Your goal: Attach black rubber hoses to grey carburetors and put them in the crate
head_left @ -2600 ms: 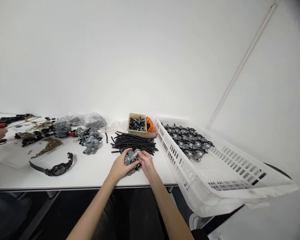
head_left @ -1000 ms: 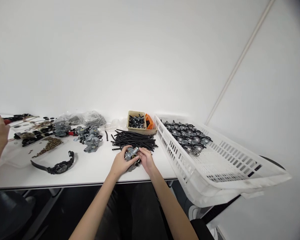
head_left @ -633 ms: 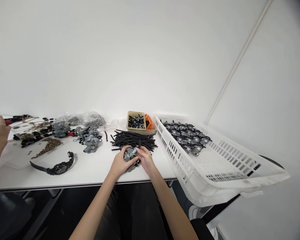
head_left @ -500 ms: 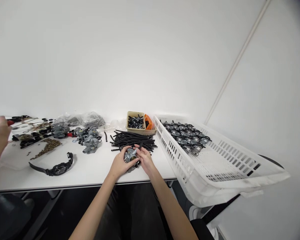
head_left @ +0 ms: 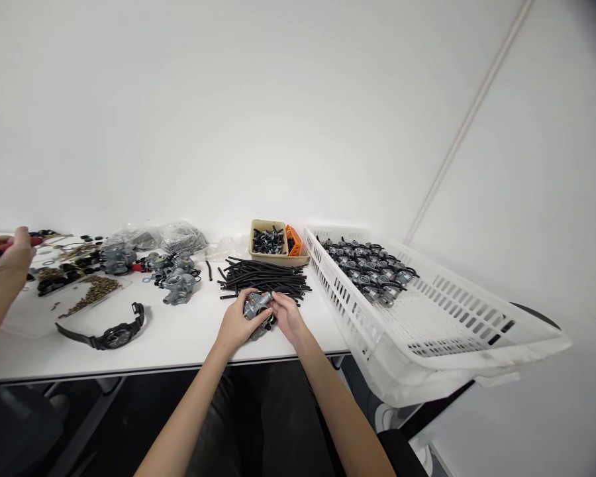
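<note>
A small grey metal carburetor (head_left: 257,308) sits between my two hands just above the white table (head_left: 179,341), near its front edge. My left hand (head_left: 234,326) is wrapped round its left side. My right hand (head_left: 287,317) pinches its right side with the fingertips; a short black part shows under the fingers. Just beyond my hands lies a pile of black rubber hoses (head_left: 264,278).
A white slotted crate (head_left: 427,331) with several finished carburetors (head_left: 370,270) overhangs the table's right end. A beige box of black clips (head_left: 269,241) stands behind the hoses. More carburetors (head_left: 177,281), bagged parts and a black wristwatch (head_left: 106,333) lie left. Another person's hand (head_left: 4,262) holds a red-handled tool at far left.
My hands stayed on the carburetor, shifting their fingers slightly around it. The other person's hand at far left moved a little rightward over the parts.
</note>
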A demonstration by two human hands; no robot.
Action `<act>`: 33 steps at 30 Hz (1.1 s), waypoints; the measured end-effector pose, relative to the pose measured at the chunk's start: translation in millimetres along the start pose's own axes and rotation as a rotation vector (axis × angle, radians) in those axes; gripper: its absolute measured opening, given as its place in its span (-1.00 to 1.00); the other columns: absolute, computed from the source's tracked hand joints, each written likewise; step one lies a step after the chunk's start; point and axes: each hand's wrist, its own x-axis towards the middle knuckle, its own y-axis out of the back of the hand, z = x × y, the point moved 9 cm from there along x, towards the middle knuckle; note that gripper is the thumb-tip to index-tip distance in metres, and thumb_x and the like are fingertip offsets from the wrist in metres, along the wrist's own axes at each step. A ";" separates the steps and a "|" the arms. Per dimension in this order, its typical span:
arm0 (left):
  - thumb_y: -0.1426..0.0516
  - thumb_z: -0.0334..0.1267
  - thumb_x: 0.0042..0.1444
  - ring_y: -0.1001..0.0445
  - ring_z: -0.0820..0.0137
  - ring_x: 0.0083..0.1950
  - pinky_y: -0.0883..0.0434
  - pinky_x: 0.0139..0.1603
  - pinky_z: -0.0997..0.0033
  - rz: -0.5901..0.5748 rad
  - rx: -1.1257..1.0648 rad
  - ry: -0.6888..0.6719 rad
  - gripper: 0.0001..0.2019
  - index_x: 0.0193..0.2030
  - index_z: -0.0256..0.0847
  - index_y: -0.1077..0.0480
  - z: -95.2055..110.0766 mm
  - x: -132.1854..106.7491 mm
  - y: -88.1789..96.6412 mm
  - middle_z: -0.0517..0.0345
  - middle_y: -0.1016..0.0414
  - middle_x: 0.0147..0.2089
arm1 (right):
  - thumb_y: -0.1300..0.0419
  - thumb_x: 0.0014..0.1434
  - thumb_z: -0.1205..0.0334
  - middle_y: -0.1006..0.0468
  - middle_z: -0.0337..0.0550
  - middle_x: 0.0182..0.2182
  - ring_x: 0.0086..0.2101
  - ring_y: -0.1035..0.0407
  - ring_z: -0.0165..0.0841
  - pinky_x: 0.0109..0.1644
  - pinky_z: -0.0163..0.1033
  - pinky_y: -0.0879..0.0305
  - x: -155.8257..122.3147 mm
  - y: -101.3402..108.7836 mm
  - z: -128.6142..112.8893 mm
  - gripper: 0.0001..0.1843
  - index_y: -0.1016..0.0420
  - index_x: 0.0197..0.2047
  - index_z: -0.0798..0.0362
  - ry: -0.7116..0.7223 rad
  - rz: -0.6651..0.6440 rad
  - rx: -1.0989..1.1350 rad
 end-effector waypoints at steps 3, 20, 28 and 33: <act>-0.19 0.05 -0.02 -0.48 0.24 -0.09 -0.37 -0.05 0.23 0.019 0.018 0.030 -0.48 0.04 -0.13 -0.27 -4.3 0.9 1.6 0.06 -0.50 -0.07 | -0.40 -0.17 0.27 -0.53 -0.26 -0.48 -0.36 -0.41 -0.43 -0.22 -0.38 -0.28 -0.3 -0.1 -0.3 -0.81 -0.45 -0.56 0.07 0.001 -0.022 0.013; -0.23 -0.02 -0.05 -0.47 0.24 -0.04 -0.38 -0.04 0.26 -0.055 0.072 -0.086 -0.43 0.10 -0.06 -0.20 14.1 -5.5 -3.8 0.09 -0.46 0.02 | -0.43 -0.17 0.13 -0.59 -0.19 -0.37 -0.29 -0.44 -0.35 -0.09 -0.25 -0.29 -2.8 -2.8 -4.9 -0.70 -0.58 -0.34 0.07 0.057 -0.012 -0.141; -0.18 0.05 0.00 -0.48 0.22 -0.05 -0.37 -0.02 0.23 -0.014 0.070 -0.023 -0.48 0.07 -0.08 -0.21 8.7 -3.8 0.9 0.07 -0.48 -0.02 | -0.40 -0.14 0.17 -0.61 -0.14 -0.37 -0.27 -0.44 -0.32 -0.17 -0.28 -0.32 1.1 -1.2 -0.3 -0.80 -0.49 -0.53 0.06 0.015 -0.034 -0.025; -0.18 0.04 0.00 -0.48 0.22 -0.05 -0.37 -0.03 0.22 -0.009 0.059 -0.025 -0.48 0.07 -0.10 -0.22 5.1 -2.6 0.2 0.05 -0.48 -0.03 | -0.44 -0.21 0.21 -0.61 -0.14 -0.35 -0.30 -0.44 -0.33 -0.20 -0.29 -0.32 0.4 1.3 -0.2 -0.77 -0.47 -0.52 0.05 0.019 -0.017 -0.029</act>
